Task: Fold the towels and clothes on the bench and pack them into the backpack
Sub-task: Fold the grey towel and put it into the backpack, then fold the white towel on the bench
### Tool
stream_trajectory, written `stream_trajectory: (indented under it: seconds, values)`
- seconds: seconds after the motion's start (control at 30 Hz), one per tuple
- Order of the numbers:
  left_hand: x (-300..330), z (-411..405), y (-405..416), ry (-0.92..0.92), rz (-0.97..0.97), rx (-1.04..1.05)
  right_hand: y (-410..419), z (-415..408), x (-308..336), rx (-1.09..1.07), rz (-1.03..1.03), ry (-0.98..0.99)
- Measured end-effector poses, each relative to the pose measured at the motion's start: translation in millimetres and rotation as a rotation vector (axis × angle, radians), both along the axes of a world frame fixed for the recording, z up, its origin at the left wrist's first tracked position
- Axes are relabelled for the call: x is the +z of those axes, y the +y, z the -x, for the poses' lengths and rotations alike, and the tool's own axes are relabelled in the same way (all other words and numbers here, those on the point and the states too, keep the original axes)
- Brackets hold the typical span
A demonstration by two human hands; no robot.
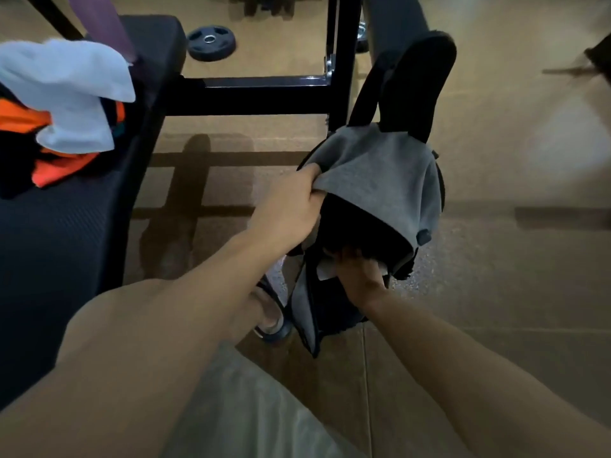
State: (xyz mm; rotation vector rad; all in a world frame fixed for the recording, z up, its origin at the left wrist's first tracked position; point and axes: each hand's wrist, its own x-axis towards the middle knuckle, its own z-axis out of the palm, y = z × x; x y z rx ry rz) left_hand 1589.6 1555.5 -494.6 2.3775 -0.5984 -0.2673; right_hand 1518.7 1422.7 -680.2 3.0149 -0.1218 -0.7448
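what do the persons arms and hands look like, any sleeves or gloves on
Both forearms are bare, with no sleeve in view. The left hand and the right hand wear no gloves; no watch, ring or wristband shows, though the right hand is in shadow.

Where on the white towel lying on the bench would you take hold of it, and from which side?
Probably the white towel by its loose lower corner, which hangs over the orange garment near the bench edge. That flap stands free of the pile, so fingers could pinch it from the aisle side without dragging the clothes beneath. Both hands are at the backpack now.
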Motion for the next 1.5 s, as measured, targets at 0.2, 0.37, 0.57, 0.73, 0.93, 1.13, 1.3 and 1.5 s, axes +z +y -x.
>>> stream_trajectory:
  seconds: [0.2,0.37,0.57,0.73,0.93,1.13,1.3,1.5]
  values:
    - [14.3,0.0,10.3,0.131,0.040,-0.090,47.8,10.7,17.8,0.055,0.110,-0.111]
    - [39.3,-2.3,60.7,0.107,-0.015,-0.078,110.0,11.0,82.1,0.184,-0.159,-0.199]
    - [67.4,-17.6,164.1,-0.025,0.038,0.237,170.5,-49.4,155.1,0.092,-0.495,-0.441]
    - [58.2,-26.1,264.6,-0.025,-0.042,0.596,229.7,-119.3,181.1,0.164,-0.748,-0.502]
    - [5.7,-23.1,347.9,0.197,-0.298,0.636,297.8,-199.9,184.1,0.097,-0.918,-0.423]
    - [-56.3,-2.0,379.4,0.219,-0.526,0.568,329.7,-270.7,189.0,-0.045,-0.727,-0.714]
    - [-66.2,-3.2,383.8,0.166,-0.471,0.591,331.2,-310.8,199.4,-0.008,-0.601,-0.664]
    - [-56.8,-1.6,387.6,0.211,-0.401,0.569,340.7,-274.6,216.4,0.119,-0.490,-0.773]
